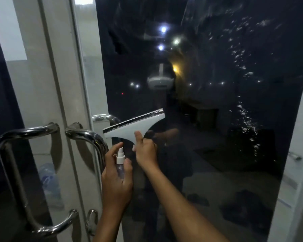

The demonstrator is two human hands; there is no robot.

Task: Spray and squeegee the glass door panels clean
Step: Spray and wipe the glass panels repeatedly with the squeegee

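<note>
Glossy dark glass panel (208, 119) flecked with foam — matt white plastic squeegee (135, 127), polished chrome metal handles (87, 135), clear plastic bottle (120, 167).

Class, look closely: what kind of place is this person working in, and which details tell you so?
Probably the entrance of an office or shop at night: a tall glass door panel, polished steel pull handles on double doors, and a large water bottle on the floor behind the glass.

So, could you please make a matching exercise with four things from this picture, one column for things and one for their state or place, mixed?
Things:
1. squeegee
2. spray bottle
3. steel door handle
4. foam droplets

States or places:
A. on the right part of the dark glass
B. gripped by the left hand
C. held by the right hand
D. left of both hands, untouched

Pairs: 1-C, 2-B, 3-D, 4-A
</note>
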